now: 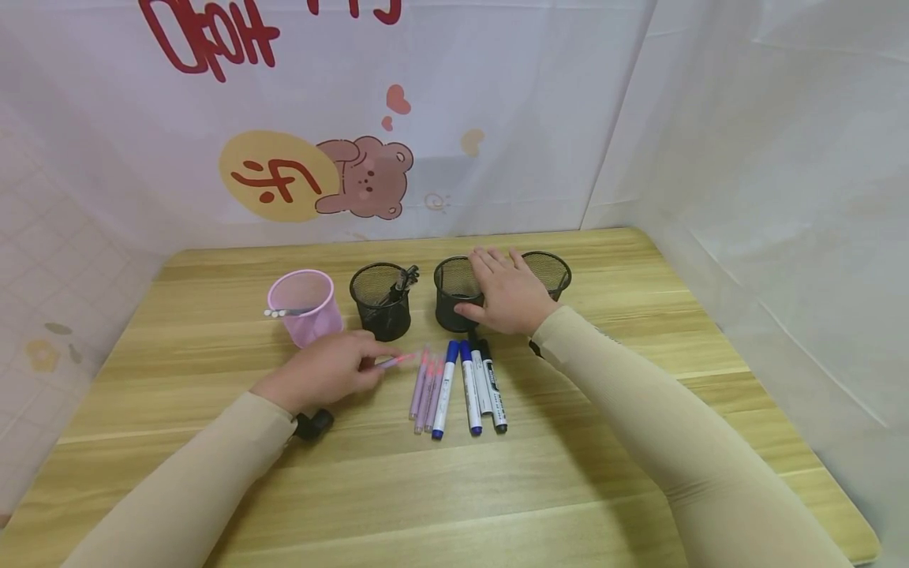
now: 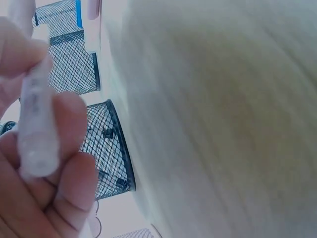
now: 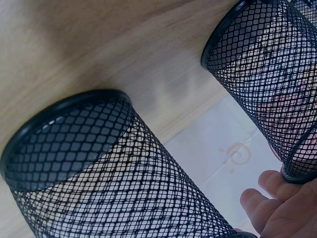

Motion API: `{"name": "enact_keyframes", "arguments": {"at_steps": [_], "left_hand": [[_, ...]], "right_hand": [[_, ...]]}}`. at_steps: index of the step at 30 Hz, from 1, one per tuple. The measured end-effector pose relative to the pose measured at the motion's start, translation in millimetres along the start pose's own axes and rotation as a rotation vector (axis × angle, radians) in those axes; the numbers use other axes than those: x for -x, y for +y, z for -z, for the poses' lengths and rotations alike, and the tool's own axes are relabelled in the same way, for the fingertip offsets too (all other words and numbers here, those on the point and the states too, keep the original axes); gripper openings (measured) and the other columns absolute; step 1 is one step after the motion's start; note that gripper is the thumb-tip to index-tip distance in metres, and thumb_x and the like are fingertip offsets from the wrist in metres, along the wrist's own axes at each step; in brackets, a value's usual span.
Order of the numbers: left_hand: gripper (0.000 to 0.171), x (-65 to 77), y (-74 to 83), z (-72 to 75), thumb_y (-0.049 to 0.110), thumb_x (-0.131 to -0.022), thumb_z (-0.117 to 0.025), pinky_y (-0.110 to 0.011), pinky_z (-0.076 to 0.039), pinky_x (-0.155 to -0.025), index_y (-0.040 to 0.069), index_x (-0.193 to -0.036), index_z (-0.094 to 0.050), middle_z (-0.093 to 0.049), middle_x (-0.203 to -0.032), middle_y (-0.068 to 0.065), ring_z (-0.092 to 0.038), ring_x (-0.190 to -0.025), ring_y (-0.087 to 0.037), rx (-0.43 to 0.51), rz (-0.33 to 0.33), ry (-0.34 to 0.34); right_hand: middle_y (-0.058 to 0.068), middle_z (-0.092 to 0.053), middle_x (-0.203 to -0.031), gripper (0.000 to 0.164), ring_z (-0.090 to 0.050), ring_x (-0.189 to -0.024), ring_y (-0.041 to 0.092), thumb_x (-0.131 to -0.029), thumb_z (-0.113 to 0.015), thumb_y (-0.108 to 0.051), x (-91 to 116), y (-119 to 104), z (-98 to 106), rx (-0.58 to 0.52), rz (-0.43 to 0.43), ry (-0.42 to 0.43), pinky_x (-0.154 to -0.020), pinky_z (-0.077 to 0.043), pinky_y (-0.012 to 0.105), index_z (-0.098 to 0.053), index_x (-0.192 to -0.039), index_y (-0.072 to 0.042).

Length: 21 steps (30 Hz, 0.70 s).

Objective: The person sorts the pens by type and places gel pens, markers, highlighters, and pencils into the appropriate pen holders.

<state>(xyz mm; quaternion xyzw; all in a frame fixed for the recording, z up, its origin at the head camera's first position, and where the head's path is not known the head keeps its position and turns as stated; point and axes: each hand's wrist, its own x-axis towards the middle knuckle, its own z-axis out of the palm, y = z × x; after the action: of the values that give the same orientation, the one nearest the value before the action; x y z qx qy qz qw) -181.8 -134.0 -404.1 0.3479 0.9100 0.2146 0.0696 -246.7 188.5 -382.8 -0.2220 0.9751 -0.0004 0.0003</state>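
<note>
My left hand (image 1: 330, 367) pinches a slim pale pen (image 1: 394, 361) with a pink tip, its blunt end (image 2: 38, 158) pointing at the left wrist camera. Just to its right lies a group of similar pink-tipped pens (image 1: 426, 390), then blue-capped markers (image 1: 446, 390) and black-capped markers (image 1: 493, 386). My right hand (image 1: 510, 292) reaches over the right side of a black mesh pen holder (image 1: 450, 308), fingers extended and thumb spread across its front. In the right wrist view, fingertips (image 3: 253, 201) lie right at this holder's rim.
A pink mesh holder (image 1: 323, 322) with white-ended pens stands at the left. Beside it, a black mesh holder (image 1: 387, 319) contains black pens. Another black mesh holder (image 1: 550, 268) is partly behind my right hand. A white printed curtain (image 1: 511, 181) hangs behind the wooden table (image 1: 398, 505).
</note>
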Motion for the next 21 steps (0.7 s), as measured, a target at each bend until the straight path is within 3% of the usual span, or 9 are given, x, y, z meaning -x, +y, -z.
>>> {"name": "enact_keyframes", "arguments": {"at_steps": [6, 13, 21], "left_hand": [[0.033, -3.8, 5.6, 0.3, 0.021, -0.098, -0.07, -0.025, -0.049, -0.061, 0.029, -0.129, -0.076, -0.059, -0.087, 0.011, -0.054, -0.073, -0.008, 0.056, -0.002, 0.079], [0.029, -11.2, 14.6, 2.3, 0.015, -0.098, -0.069, -0.025, -0.05, -0.065, 0.02, -0.125, -0.078, -0.063, -0.089, 0.008, -0.055, -0.079, -0.011, 0.164, -0.023, 0.195], [0.028, -22.8, 29.5, 6.3, 0.014, -0.097, -0.071, -0.027, -0.05, -0.068, 0.02, -0.123, -0.078, -0.063, -0.091, 0.007, -0.057, -0.081, -0.013, 0.271, -0.033, 0.293]], "right_hand": [[0.014, -0.021, -0.176, 0.102, -0.019, -0.164, 0.034, -0.099, -0.048, -0.074, 0.5, -0.2, -0.2, -0.008, -0.009, -0.004, -0.134, -0.007, 0.057, -0.02, -0.168, -0.004], [0.014, -0.021, -0.176, 0.102, -0.02, -0.164, 0.034, -0.099, -0.048, -0.074, 0.3, -0.9, 1.2, -0.003, -0.005, -0.004, -0.134, -0.007, 0.056, -0.02, -0.168, -0.004], [0.015, -0.022, -0.175, 0.103, -0.019, -0.164, 0.034, -0.099, -0.048, -0.074, 0.5, -0.9, -0.2, 0.004, -0.004, -0.001, -0.134, -0.008, 0.057, -0.018, -0.168, -0.005]]}}
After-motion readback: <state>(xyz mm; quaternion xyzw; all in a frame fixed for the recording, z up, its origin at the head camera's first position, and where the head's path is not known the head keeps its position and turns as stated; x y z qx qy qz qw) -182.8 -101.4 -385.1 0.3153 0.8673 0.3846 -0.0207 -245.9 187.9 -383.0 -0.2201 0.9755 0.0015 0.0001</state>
